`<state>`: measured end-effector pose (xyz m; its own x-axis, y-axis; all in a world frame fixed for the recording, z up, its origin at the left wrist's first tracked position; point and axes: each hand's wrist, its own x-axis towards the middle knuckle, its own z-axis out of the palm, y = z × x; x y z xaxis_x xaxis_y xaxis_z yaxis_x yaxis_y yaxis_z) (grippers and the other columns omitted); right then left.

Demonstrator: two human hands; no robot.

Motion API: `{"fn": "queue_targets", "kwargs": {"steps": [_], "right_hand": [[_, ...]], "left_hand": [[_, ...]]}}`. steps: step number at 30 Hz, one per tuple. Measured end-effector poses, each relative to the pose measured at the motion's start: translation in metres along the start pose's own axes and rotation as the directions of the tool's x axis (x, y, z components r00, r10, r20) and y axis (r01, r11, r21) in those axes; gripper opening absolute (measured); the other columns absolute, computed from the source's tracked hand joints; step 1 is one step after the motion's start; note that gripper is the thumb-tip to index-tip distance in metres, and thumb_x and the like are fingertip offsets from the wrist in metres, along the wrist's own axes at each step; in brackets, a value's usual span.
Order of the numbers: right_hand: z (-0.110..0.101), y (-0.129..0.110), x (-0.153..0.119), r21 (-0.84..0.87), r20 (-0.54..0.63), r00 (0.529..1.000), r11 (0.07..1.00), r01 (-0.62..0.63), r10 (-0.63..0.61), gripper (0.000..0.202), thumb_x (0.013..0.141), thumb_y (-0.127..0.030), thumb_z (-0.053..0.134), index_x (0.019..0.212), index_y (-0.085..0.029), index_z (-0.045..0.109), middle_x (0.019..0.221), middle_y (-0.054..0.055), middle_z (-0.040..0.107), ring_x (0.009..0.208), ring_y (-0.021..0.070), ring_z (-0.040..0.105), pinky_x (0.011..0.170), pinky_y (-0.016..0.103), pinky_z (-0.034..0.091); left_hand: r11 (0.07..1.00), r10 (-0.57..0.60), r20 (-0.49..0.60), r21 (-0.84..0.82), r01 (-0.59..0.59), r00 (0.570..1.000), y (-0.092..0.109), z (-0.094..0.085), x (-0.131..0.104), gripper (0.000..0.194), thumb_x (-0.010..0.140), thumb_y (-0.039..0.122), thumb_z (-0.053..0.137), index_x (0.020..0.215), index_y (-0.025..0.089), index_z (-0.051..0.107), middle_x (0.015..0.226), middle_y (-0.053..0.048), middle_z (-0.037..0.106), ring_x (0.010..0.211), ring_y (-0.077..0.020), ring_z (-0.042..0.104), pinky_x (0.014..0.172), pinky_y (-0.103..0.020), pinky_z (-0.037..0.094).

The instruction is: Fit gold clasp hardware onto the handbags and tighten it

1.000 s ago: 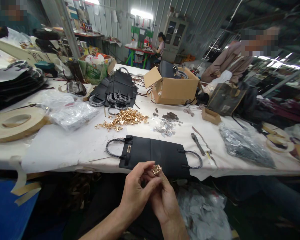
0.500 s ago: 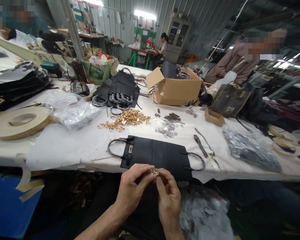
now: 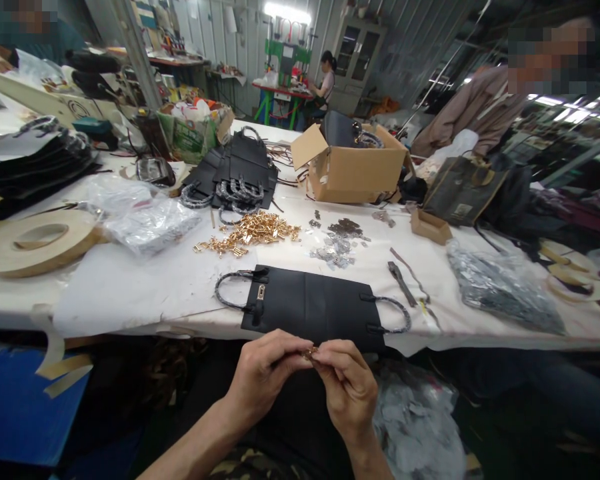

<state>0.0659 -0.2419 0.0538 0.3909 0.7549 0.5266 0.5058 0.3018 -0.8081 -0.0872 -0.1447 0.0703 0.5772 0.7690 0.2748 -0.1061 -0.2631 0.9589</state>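
Observation:
My left hand (image 3: pixel 261 367) and my right hand (image 3: pixel 349 381) meet fingertip to fingertip below the table's front edge. Pinched between them is a small gold metal piece (image 3: pixel 310 354), mostly hidden by the fingers. Just beyond lies a flat black bag panel (image 3: pixel 313 307) with a looped handle at each end and a gold clasp (image 3: pixel 261 294) near its left end. Behind it are a pile of gold fittings (image 3: pixel 260 229) and a pile of small silver plates (image 3: pixel 334 250).
A cardboard box (image 3: pixel 359 175) and stacked black panels (image 3: pixel 240 167) stand farther back. Tape rolls (image 3: pixel 80 250) and plastic-wrapped goods (image 3: pixel 150 217) are left; a plastic bag (image 3: pixel 500 283) and tool (image 3: pixel 401 283) are right. People are beyond the table.
My right hand has shifted slightly right and turned, its fingers now curled in more. The gold piece is tilted and shows less. The whole view has shifted slightly.

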Motion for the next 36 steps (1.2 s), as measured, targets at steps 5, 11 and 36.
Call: {"fn": "queue_targets", "kwargs": {"steps": [5, 11, 36], "right_hand": [[0.001, 0.002, -0.003, -0.026, 0.011, 0.993, 0.993, 0.116, -0.116, 0.033, 0.090, 0.000, 0.065, 0.106, -0.027, 0.074, 0.091, 0.002, 0.069, 0.081, 0.0161, 0.067, 0.070, 0.028, 0.058], [0.010, 0.012, -0.008, -0.041, 0.020, 1.000, 0.999, 0.014, -0.013, 0.031, 0.093, -0.009, 0.068, 0.118, -0.028, 0.069, 0.102, 0.004, 0.066, 0.087, 0.0173, 0.068, 0.076, 0.030, 0.062], [0.012, 0.061, 0.016, 0.036, 0.062, 0.990, 0.991, -0.131, 0.128, 0.010, 0.095, -0.026, 0.069, 0.102, -0.024, 0.075, 0.108, 0.006, 0.074, 0.089, 0.0198, 0.075, 0.075, 0.028, 0.066]], "left_hand": [[0.997, -0.052, -0.025, -0.055, 0.050, 0.998, -0.006, 0.006, -0.006, 0.012, 0.090, 0.027, 0.076, 0.101, 0.024, 0.080, 0.088, -0.004, 0.076, 0.078, -0.0171, 0.071, 0.074, -0.025, 0.055], [0.849, -0.423, 0.017, -0.343, 0.403, 0.906, -0.013, 0.011, -0.015, 0.022, 0.088, 0.038, 0.077, 0.101, 0.020, 0.077, 0.092, -0.005, 0.074, 0.080, -0.0171, 0.067, 0.073, -0.025, 0.054], [0.328, -0.864, -0.167, -0.902, 0.280, 0.474, -0.071, 0.013, -0.012, 0.022, 0.085, 0.028, 0.083, 0.097, 0.015, 0.069, 0.106, -0.010, 0.073, 0.092, -0.0160, 0.071, 0.089, -0.026, 0.058]]}}
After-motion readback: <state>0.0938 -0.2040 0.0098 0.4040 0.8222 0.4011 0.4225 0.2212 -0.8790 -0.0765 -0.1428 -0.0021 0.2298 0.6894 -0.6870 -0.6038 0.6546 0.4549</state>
